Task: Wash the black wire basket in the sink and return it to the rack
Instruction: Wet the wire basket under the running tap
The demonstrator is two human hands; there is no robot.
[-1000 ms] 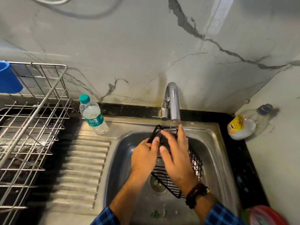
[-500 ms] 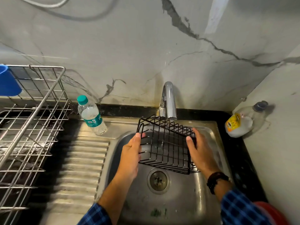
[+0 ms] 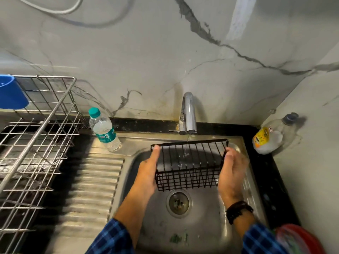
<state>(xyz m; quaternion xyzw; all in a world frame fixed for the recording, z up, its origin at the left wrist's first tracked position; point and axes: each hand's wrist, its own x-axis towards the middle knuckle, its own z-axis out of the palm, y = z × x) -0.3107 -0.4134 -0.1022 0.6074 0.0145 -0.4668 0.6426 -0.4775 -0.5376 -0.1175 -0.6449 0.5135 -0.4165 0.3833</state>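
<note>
The black wire basket point(image 3: 189, 165) is held in the centre of the frame, over the bowl of the steel sink point(image 3: 207, 230) and above the round drain point(image 3: 178, 201). Its left end is grasped by the left hand point(image 3: 148, 173), whose thumb is laid over the upper left corner of the rim. Its right end is grasped by the right hand point(image 3: 231, 173), with the thumb set against the right edge; this hand is slightly blurred, so the lie of its other fingers cannot be told. The basket's long far rim is placed just below the spout of the chrome tap point(image 3: 189, 110). A thin stream of water point(image 3: 187, 145) is seen falling from the spout through the wires, a little right of the rim's middle. A dark wristband point(image 3: 238, 210) is worn on the right wrist, and blue checked sleeves are seen at the bottom edge.

At the left of the frame, well apart from the basket, the metal wire rack point(image 3: 36, 134) is set, with a blue cup point(image 3: 11, 92) hung on its upper left corner. A ribbed draining board point(image 3: 91, 180) lies between the rack and the sink bowl. At its far end, near the wall, a clear water bottle point(image 3: 104, 131) with a teal cap is stood, leaning. On the black table point(image 3: 271, 171), to the right of the sink, a plastic bottle with a yellow label point(image 3: 266, 140) is rested against the corner of the marbled wall. A red object point(image 3: 300, 239) is partly shown in the lower right corner.
</note>
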